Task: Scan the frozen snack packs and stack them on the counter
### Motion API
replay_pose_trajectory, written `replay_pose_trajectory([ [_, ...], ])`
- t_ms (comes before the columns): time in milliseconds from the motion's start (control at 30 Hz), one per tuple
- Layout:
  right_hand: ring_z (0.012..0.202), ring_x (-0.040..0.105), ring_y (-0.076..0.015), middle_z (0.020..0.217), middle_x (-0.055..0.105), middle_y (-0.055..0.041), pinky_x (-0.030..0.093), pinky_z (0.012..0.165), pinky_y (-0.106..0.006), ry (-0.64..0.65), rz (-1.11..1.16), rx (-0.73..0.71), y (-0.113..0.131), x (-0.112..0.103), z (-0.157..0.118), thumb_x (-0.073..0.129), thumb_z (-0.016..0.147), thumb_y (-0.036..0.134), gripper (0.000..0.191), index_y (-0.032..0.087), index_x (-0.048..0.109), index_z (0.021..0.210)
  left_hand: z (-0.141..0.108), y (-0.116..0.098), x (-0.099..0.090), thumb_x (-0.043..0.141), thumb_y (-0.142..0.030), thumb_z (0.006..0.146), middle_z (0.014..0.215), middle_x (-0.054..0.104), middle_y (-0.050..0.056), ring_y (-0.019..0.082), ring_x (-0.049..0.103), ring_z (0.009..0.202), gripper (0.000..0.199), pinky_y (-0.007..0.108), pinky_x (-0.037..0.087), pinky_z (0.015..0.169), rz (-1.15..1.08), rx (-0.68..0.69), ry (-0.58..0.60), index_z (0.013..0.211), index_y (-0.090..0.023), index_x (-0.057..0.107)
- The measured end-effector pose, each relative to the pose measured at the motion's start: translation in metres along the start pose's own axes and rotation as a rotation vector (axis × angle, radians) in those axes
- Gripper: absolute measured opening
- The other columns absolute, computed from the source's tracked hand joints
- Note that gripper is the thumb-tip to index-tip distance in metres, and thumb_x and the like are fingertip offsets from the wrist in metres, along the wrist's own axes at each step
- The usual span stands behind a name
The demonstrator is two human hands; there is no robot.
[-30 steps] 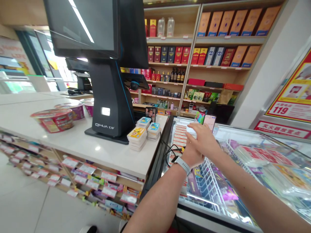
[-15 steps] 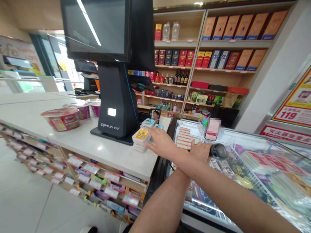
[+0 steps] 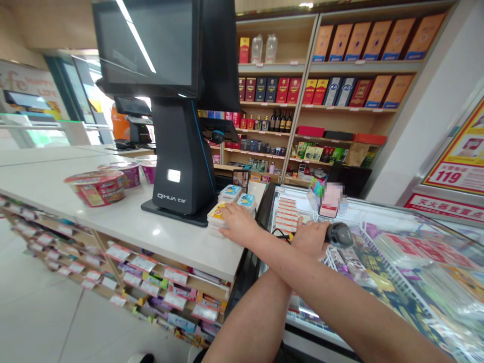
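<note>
Red paper noodle bowls [image 3: 94,188] sit left of the black self-checkout kiosk [image 3: 183,151]. Right of it, my right hand [image 3: 238,224], fingers spread, presses on a stack of flat yellow-labelled plastic boxes [image 3: 216,214], light and slick, best gripped by their edges. Further right, my left hand [image 3: 310,239] curls around a black handheld scanner [image 3: 339,234] above the glass-topped freezer [image 3: 397,222].

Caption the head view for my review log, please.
Left hand grips a black barcode scanner; right hand rests on stacked packs.
</note>
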State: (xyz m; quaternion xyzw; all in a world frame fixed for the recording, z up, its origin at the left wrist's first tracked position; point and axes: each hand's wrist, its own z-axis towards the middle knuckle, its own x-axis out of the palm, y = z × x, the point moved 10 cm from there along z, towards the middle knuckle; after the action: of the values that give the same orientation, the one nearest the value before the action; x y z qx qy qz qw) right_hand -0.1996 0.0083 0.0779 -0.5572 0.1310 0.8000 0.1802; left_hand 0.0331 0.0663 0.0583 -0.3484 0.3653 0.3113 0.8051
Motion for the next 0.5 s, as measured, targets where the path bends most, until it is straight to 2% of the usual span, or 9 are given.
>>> replay_pose_trajectory([
  [100, 0.131, 0.046, -0.0307, 0.137, 0.054, -0.0207, 0.040, 0.109, -0.046, -0.006, -0.036, -0.019, 0.002, -0.005, -0.004, 0.063, 0.087, 0.028, 0.053, 0.007, 0.051, 0.134, 0.000, 0.001, 0.002, 0.055, -0.029, 0.089, 0.122, 0.067, 0.009, 0.028, 0.058, 0.117, 0.047, 0.061, 0.024, 0.117, 0.016, -0.002, 0.000, 0.134, -0.020, 0.045],
  [200, 0.130, 0.047, -0.0302, 0.138, 0.054, -0.0196, 0.042, 0.108, -0.046, -0.010, -0.033, -0.014, 0.000, -0.007, -0.007, 0.062, 0.085, 0.025, 0.056, 0.008, 0.049, 0.138, 0.001, 0.002, 0.004, 0.056, -0.028, 0.088, 0.122, 0.067, 0.009, 0.027, 0.058, 0.118, 0.049, 0.061, 0.024, 0.117, 0.026, -0.001, -0.007, 0.134, -0.020, 0.044],
  [333, 0.138, 0.040, -0.0334, 0.150, 0.042, -0.0213, 0.043, 0.107, -0.050, 0.003, -0.097, -0.019, -0.008, -0.005, 0.000, 0.052, 0.086, 0.011, 0.064, 0.010, 0.037, 0.148, 0.003, 0.002, 0.006, 0.055, -0.029, 0.089, 0.121, 0.068, 0.008, 0.026, 0.059, 0.117, 0.044, 0.058, 0.025, 0.117, 0.033, -0.023, 0.011, 0.132, -0.021, 0.047],
  [433, 0.146, 0.030, -0.0331, 0.159, 0.033, -0.0169, 0.042, 0.108, -0.051, 0.048, -0.164, -0.134, -0.007, 0.001, 0.012, 0.042, 0.087, 0.001, 0.067, 0.015, 0.033, 0.152, 0.005, 0.004, 0.007, 0.055, -0.030, 0.090, 0.123, 0.067, 0.009, 0.026, 0.058, 0.119, 0.044, 0.056, 0.026, 0.118, 0.025, -0.054, 0.050, 0.133, -0.021, 0.047],
  [500, 0.148, 0.025, -0.0307, 0.160, 0.032, -0.0117, 0.042, 0.109, -0.050, 0.092, -0.191, -0.232, -0.001, 0.006, 0.017, 0.041, 0.087, -0.001, 0.070, 0.020, 0.032, 0.153, 0.005, 0.004, 0.008, 0.056, -0.031, 0.089, 0.125, 0.066, 0.009, 0.027, 0.057, 0.120, 0.047, 0.057, 0.025, 0.118, 0.019, -0.061, 0.071, 0.134, -0.021, 0.047],
])
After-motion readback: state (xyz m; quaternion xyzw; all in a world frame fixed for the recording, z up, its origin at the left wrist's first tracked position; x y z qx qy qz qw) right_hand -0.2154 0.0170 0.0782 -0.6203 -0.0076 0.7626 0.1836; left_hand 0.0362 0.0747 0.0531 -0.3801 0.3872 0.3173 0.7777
